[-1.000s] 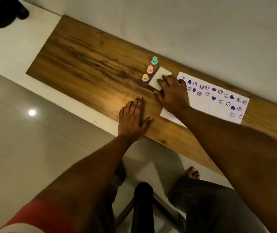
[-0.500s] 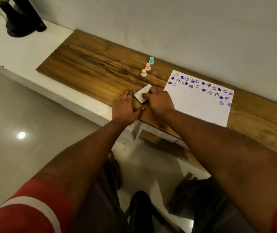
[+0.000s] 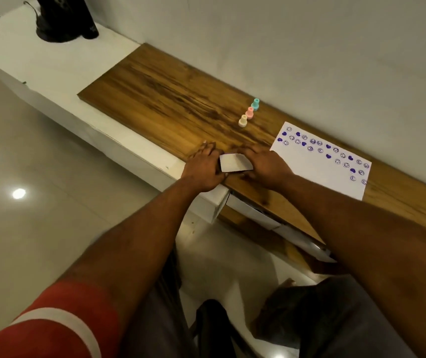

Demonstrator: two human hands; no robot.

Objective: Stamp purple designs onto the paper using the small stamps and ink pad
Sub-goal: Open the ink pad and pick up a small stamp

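A small white ink pad case (image 3: 235,162) sits at the front edge of the wooden desk (image 3: 170,99), held between both hands. My left hand (image 3: 203,167) grips its left side and my right hand (image 3: 265,164) its right side. Three small stamps stand in a row further back: cream (image 3: 242,121), pink (image 3: 249,113) and teal (image 3: 255,104). The white paper (image 3: 318,174) lies to the right, with purple hearts and smiley faces stamped along its far edge.
A dark object (image 3: 64,19) stands on the white ledge (image 3: 38,71) at far left. The grey wall runs behind the desk. An open drawer (image 3: 271,220) shows under the desk front. A dark stool (image 3: 214,329) is below between my legs.
My right hand has drawn the white case from beside the stamps to the desk's front edge. My left hand, flat on the desk before, now holds the case too.
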